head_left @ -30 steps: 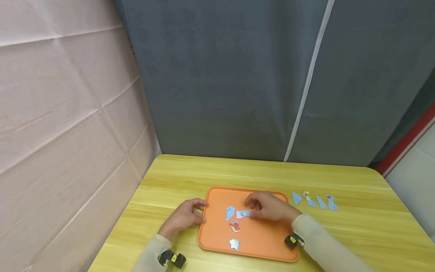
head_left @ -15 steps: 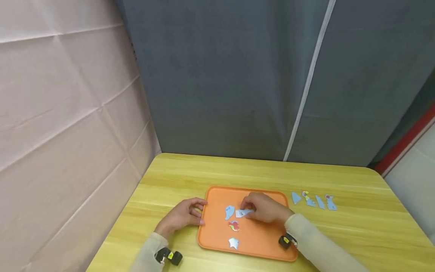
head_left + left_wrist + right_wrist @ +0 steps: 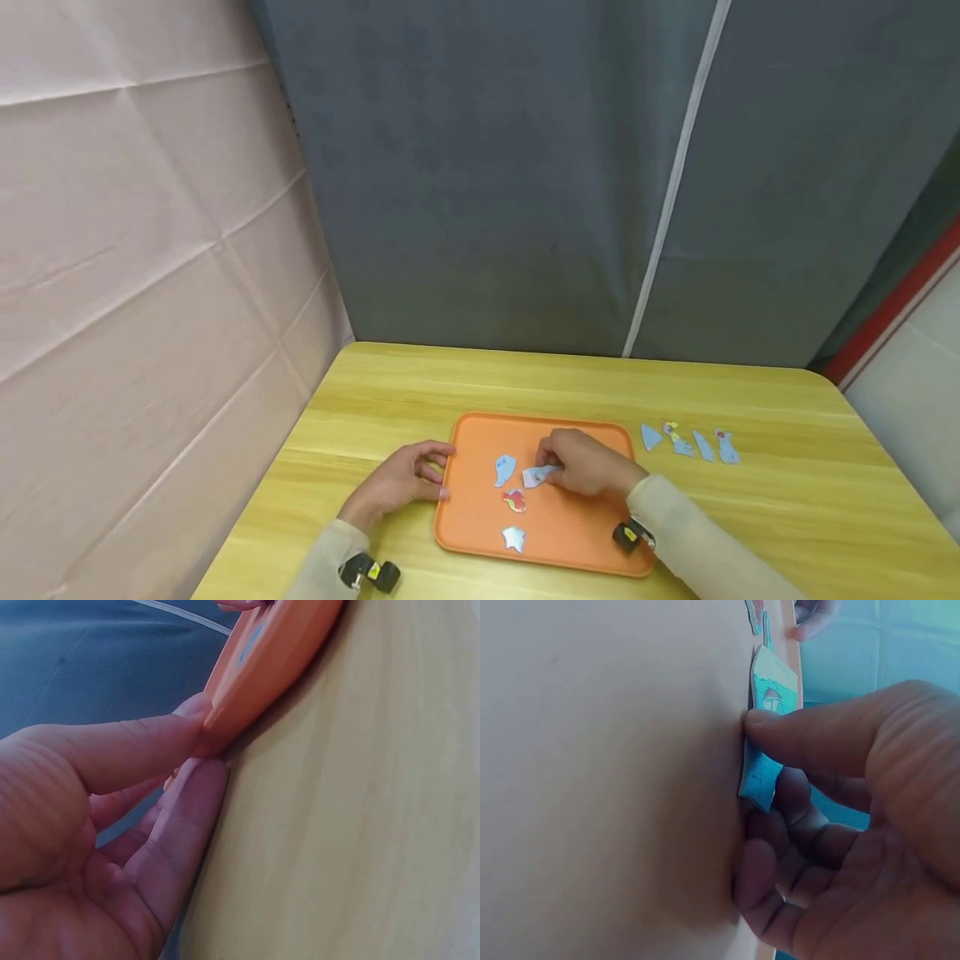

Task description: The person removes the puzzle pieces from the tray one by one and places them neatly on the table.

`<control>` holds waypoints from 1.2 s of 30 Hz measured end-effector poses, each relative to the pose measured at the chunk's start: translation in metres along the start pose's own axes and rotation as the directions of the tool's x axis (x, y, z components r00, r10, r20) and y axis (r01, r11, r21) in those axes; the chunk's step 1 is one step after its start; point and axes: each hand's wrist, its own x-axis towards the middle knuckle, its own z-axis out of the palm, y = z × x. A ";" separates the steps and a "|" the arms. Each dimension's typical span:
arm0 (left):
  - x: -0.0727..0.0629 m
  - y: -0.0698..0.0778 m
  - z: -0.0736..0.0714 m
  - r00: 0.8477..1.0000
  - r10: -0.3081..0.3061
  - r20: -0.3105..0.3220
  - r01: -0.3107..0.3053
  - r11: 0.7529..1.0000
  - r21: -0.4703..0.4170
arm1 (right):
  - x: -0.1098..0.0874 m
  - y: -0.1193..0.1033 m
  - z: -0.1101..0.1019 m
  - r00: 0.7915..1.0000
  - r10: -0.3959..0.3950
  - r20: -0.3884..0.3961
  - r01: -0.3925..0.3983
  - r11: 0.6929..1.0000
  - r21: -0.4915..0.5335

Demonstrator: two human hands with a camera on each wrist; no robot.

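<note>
My right hand (image 3: 588, 462) pinches a light-blue puzzle piece (image 3: 536, 477) between thumb and fingers, over the orange tray (image 3: 577, 533). In the right wrist view the thumb lies across this piece (image 3: 763, 761), which has a pale end and a small printed picture. At the tray's left edge, my left hand (image 3: 401, 482) holds the rim; the left wrist view shows its thumb and fingers around the rim (image 3: 262, 682). Left of the held piece lies a blue piece (image 3: 506, 470). Nearer to me on the tray are a red piece (image 3: 514, 500) and a pale, shiny one (image 3: 513, 538).
Several more puzzle pieces lie in a row on the wooden table (image 3: 795, 500), right of the tray, among them a blue triangle (image 3: 651, 436) and a piece with yellow (image 3: 678, 442). A grey curtain (image 3: 487, 208) stands behind the table, a pale cloth wall (image 3: 150, 292) at left.
My right hand first shifted a little left along the piece. Since then the piece has turned slightly, its left end swinging toward me. The left hand stays on the tray rim.
</note>
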 end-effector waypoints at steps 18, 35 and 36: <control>0.002 0.002 0.001 1.000 -0.008 -0.004 0.008 1.000 0.018 | -0.004 0.004 -0.002 0.992 -0.103 -0.077 0.113 0.985 0.130; -0.001 0.004 0.002 1.000 -0.017 0.001 0.017 1.000 0.026 | -0.009 0.000 -0.011 0.997 -0.024 -0.080 0.046 0.957 0.287; -0.001 0.004 0.002 1.000 -0.017 0.001 0.017 1.000 0.026 | -0.010 0.000 -0.012 0.997 -0.020 -0.081 0.043 0.955 0.294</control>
